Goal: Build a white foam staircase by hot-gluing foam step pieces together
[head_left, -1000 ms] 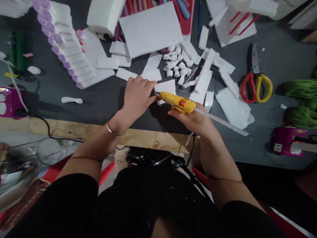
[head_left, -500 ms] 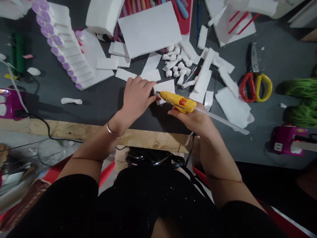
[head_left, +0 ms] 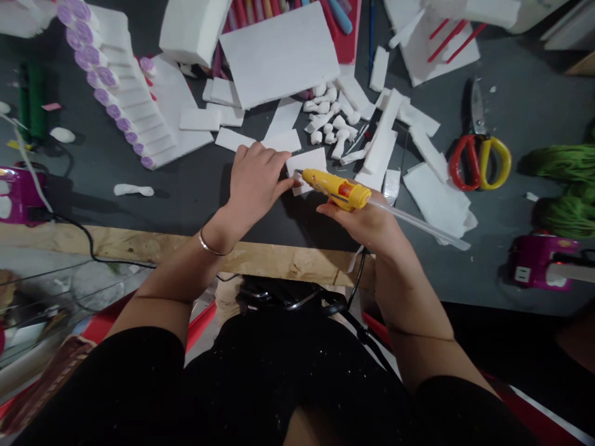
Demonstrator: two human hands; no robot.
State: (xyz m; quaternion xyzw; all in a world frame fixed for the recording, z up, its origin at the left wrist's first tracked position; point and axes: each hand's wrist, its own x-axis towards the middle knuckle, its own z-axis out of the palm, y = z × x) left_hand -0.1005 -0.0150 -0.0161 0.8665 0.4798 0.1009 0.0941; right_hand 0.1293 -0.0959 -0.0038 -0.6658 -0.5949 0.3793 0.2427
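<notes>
A yellow hot glue gun [head_left: 332,186] is gripped in my right hand [head_left: 374,226], with a long clear glue stick [head_left: 423,224] poking out of its back end. Its nozzle points left and is at the left part of a small white foam board piece [head_left: 309,160]. My left hand [head_left: 255,183] has thumb and fingers closed at that piece's left edge, holding it near the table. A lower part of the piece shows beneath the nozzle; the gun covers some of it. Whether glue is coming out is too small to tell.
White foam strips [head_left: 383,145] and small white lumps [head_left: 330,118] lie beyond my hands. Scissors [head_left: 478,145] rest at the right, near green yarn [head_left: 564,192] and a purple power socket [head_left: 542,263]. A white stepped model [head_left: 139,102] with purple discs stands at the left.
The glue gun's nozzle has shifted slightly to the right over the foam board piece. My left hand keeps its hold, almost still.
</notes>
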